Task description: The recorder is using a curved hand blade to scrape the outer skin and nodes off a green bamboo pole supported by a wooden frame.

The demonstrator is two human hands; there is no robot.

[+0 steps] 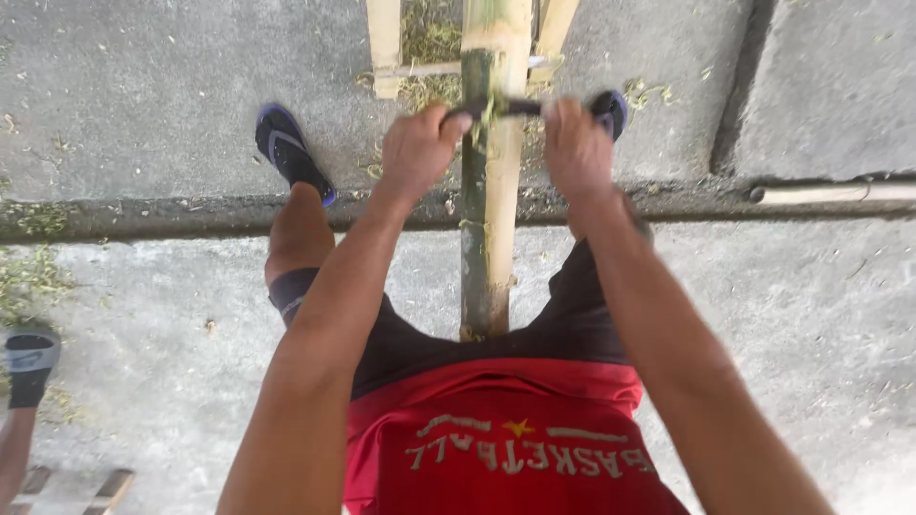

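Note:
A long bamboo pole (487, 219) runs away from me between my legs, green skin on its left side and pale stripped wood on its right. A dark blade (515, 107) lies across the pole. My left hand (420, 148) grips the blade's left end and my right hand (575, 148) grips its right end, both fists closed. Green shavings cling to the pole just under the blade.
My feet in dark blue sandals (291, 153) stand on grey concrete either side of the pole. A wooden frame (385, 48) supports the pole's far end, with shavings (429, 38) beneath. A pipe (830, 194) lies right. Another person's gloved hand (29, 367) shows at the left edge.

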